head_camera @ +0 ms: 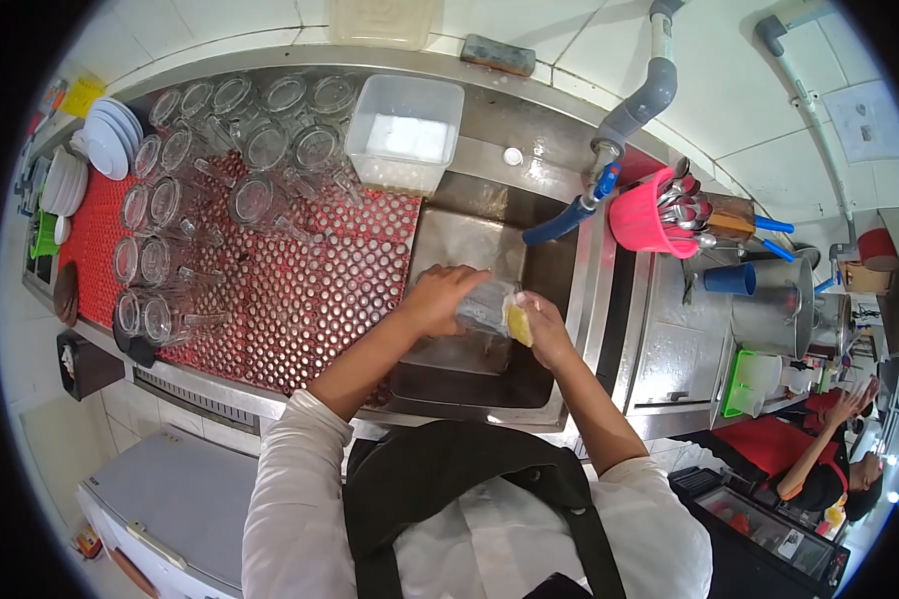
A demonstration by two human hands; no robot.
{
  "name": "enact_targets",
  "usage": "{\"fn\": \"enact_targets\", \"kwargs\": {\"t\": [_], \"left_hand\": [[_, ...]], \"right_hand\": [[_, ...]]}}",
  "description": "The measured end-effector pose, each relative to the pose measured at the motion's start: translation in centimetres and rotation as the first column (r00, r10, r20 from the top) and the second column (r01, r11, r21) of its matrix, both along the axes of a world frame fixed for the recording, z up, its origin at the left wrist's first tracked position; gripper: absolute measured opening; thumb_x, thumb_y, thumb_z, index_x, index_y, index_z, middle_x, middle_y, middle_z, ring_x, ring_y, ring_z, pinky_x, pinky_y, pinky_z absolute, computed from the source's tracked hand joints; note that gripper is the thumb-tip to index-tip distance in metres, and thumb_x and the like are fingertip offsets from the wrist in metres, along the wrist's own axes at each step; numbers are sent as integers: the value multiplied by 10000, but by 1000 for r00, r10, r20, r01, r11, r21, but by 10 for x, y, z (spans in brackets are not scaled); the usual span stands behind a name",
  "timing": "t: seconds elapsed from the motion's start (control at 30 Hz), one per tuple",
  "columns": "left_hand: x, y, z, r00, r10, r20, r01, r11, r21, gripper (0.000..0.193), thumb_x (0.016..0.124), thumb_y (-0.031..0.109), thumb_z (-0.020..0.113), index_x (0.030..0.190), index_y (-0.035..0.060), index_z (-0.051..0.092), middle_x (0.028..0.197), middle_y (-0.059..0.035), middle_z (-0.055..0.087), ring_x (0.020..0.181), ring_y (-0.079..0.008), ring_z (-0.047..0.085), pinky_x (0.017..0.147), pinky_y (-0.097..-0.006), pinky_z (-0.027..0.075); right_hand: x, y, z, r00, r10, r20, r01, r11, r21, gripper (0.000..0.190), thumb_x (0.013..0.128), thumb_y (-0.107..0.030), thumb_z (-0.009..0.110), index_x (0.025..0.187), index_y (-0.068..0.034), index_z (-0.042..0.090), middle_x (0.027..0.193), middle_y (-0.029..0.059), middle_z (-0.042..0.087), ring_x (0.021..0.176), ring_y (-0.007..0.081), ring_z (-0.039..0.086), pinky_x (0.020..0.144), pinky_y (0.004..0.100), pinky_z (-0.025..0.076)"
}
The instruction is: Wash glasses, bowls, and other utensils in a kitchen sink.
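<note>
My left hand (443, 299) grips a clear glass mug (484, 305) by its base end, holding it sideways over the steel sink basin (457, 239). At the mug's mouth, my right hand (542, 326) holds a yellow sponge (519, 325) with whitish foam about it. Whether part of the sponge sits inside the mug is hard to tell. A blue hose (558, 224) on the tap hangs over the basin just beyond my hands. Left of the sink, several glass mugs (253, 201) stand upside down on a red perforated mat (307, 284).
Behind the sink's left corner stands a clear plastic tub (404, 135). To the right are a pink bucket of spoons (644, 213), a blue cup (729, 279) and a large steel pot (775, 307). White plates (109, 142) stand far left. A co-worker (801, 449) is at far right.
</note>
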State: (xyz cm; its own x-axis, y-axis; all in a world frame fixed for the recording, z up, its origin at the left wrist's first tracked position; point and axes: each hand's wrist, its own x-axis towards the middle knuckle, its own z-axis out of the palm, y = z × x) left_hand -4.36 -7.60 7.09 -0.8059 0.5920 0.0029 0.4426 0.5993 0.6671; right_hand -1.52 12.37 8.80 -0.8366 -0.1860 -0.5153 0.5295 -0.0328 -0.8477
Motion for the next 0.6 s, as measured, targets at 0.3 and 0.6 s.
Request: {"fn": "enact_targets", "kwargs": {"t": [0.3, 0.6], "left_hand": [[15, 24, -57, 824, 116, 555, -459, 711, 533, 786, 451, 192, 764, 1135, 47, 405, 1009, -110, 526, 938, -226, 511, 821, -323, 396], [22, 44, -41, 797, -49, 602, -455, 608, 651, 743, 454, 122, 789, 1091, 9, 425, 994, -70, 532, 904, -164, 507, 811, -289, 394]], "right_hand": [[-10, -45, 33, 597, 252, -762, 356, 768, 533, 99, 699, -81, 599, 683, -36, 513, 638, 128, 481, 649, 299, 498, 561, 322, 392], [-31, -33, 3, 105, 721, -685, 225, 653, 723, 151, 532, -118, 594, 656, -62, 530, 665, 83, 505, 652, 259, 498, 597, 374, 410]]}}
